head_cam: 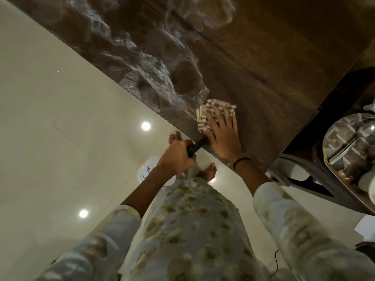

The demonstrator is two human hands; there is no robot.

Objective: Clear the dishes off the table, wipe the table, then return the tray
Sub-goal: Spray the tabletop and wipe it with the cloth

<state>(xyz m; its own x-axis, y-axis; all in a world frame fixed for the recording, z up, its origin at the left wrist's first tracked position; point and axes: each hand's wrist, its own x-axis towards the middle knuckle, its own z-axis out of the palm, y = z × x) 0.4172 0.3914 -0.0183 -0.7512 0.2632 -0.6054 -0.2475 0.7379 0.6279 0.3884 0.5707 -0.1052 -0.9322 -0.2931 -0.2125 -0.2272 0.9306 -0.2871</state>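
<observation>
A folded checked cloth [205, 116] lies on the dark brown table [253, 63] near its front edge. My right hand [223, 130] lies flat on the cloth with fingers spread. My left hand [176, 157] is just off the table's edge and grips the black top [197, 148] of a white spray bottle [149, 171], whose body hangs below my wrist. A metal tray [332, 138] with dishes, a steel bowl [368, 128] among them, sits on a dark chair at the right.
The dark chair [304, 159] stands against the table's right end. Pale glossy floor tiles [60, 118] spread to the left, reflecting ceiling lights. My bare feet [209, 171] stand by the table edge. A white paper [367, 228] and a thin cable [275, 262] lie on the floor at right.
</observation>
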